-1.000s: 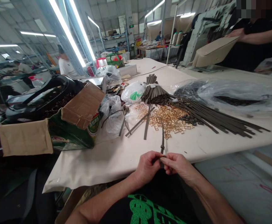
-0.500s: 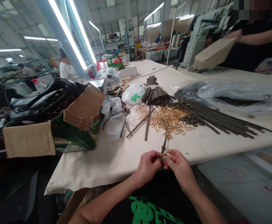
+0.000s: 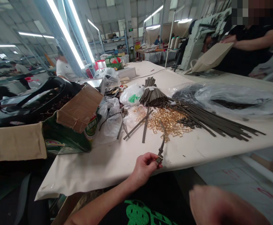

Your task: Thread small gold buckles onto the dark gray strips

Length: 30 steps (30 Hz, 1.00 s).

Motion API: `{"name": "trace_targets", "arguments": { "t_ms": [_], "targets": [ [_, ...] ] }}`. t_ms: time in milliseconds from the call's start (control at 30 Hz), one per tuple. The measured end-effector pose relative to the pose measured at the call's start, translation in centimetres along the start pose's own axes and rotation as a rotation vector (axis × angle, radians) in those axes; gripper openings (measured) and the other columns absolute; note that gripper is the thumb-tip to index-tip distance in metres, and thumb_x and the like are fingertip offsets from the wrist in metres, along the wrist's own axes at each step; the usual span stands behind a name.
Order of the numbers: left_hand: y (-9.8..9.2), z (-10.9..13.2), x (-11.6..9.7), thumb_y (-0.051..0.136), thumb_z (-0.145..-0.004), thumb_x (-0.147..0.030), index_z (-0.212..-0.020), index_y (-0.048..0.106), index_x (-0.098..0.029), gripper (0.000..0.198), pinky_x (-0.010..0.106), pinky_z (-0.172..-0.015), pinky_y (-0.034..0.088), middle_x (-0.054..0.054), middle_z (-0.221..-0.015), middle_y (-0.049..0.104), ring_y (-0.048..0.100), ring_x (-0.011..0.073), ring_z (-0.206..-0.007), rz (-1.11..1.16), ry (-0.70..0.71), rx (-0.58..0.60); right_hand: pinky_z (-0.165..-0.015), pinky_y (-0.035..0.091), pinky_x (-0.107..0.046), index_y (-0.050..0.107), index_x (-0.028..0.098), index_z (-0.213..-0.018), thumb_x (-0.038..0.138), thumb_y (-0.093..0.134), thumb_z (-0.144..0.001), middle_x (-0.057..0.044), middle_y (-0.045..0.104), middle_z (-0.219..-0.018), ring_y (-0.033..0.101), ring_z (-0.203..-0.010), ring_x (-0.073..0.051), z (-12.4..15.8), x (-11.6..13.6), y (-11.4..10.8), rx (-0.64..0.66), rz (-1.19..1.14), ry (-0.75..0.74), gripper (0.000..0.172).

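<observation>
Near the table's front edge, my left hand (image 3: pixel 148 164) pinches a thin dark strap (image 3: pixel 161 147) close to its buckle end. A small metal buckle (image 3: pixel 159 159) shows at the fingertips, and the strap's free end reaches away towards the pile of gold buckles (image 3: pixel 169 120). My right hand (image 3: pixel 209 203) is low at the right, off the strap and smeared by motion, so its fingers cannot be made out. Beyond the strap stand a tied bundle of dark strips (image 3: pixel 152 93) and a fan of loose dark strips (image 3: pixel 216 120).
At the left sits an open green carton (image 3: pixel 68 140) with brown flaps. Clear plastic bags (image 3: pixel 109 125) lie beside it, and a large plastic bag (image 3: pixel 249 93) with dark pieces lies at the right. Across the table a co-worker (image 3: pixel 251 43) holds a beige panel (image 3: pixel 211 57) by a machine.
My right hand has let go of the strap and moved down to the right. My left hand keeps its hold, and the buckle now shows at its fingertips. The co-worker's beige panel has tilted.
</observation>
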State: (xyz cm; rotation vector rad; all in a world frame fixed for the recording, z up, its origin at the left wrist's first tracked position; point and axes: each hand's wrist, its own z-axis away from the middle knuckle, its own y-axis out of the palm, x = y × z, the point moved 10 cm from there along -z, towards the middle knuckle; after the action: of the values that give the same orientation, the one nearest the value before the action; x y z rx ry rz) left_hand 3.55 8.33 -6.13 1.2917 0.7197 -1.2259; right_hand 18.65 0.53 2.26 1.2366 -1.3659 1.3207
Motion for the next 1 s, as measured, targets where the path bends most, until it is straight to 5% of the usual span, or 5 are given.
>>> {"name": "trace_targets", "arguments": {
  "t_ms": [100,300,667,867,1000],
  "targets": [
    [0.2,0.1,-0.5,0.079,-0.068,-0.041,-0.079,0.067,-0.014,0.032,0.026,-0.066,0.049,0.003,-0.068,0.069,0.063,0.0140,-0.064,-0.004,0.012,0.019,-0.052,0.047,-0.025,0.056,0.023,-0.069,0.041,0.068,-0.085,0.004,0.058,-0.059,0.056,-0.053,-0.013,-3.4,-2.3,0.2,-0.152,0.029,0.060,0.026],
    [-0.3,-0.1,-0.8,0.081,-0.065,-0.035,-0.077,0.070,-0.014,0.026,0.024,-0.067,0.046,0.003,-0.071,0.069,0.057,0.0122,-0.064,-0.043,0.080,-0.001,-0.057,0.050,-0.027,0.054,0.024,-0.101,0.043,0.071,-0.078,0.003,0.065,-0.069,0.063,-0.059,-0.016,-5.2,-6.4,3.1,-0.183,0.068,0.117,0.035],
    [0.2,0.1,-0.5,0.079,-0.068,-0.037,-0.077,0.070,-0.014,0.027,0.024,-0.064,0.047,0.000,-0.066,0.065,0.055,0.0111,-0.061,-0.084,0.061,0.057,-0.060,0.050,-0.029,0.062,0.022,-0.087,0.044,0.065,-0.084,0.000,0.064,-0.067,0.061,-0.060,-0.018,-4.8,-6.6,2.7,-0.230,0.211,0.026,0.022],
    [0.9,0.2,-0.3,0.074,-0.074,-0.039,-0.080,0.068,-0.014,0.026,0.027,-0.069,0.050,0.002,-0.070,0.068,0.061,0.0141,-0.065,-0.091,0.073,0.117,-0.058,0.049,-0.028,0.067,0.019,-0.098,0.048,0.063,-0.085,-0.003,0.068,-0.075,0.060,-0.063,-0.017,-4.9,-7.6,3.3,-0.140,-0.073,0.152,0.032],
    [1.3,0.4,0.2,0.071,-0.077,-0.034,-0.082,0.068,-0.014,0.021,0.026,-0.068,0.048,0.003,-0.071,0.067,0.059,0.0133,-0.065,-0.152,0.074,0.157,-0.055,0.046,-0.027,0.072,0.017,-0.087,0.047,0.067,-0.082,-0.001,0.064,-0.066,0.053,-0.058,-0.015,-5.0,-8.2,2.6,-0.139,-0.151,0.214,0.031]
  ]
}}
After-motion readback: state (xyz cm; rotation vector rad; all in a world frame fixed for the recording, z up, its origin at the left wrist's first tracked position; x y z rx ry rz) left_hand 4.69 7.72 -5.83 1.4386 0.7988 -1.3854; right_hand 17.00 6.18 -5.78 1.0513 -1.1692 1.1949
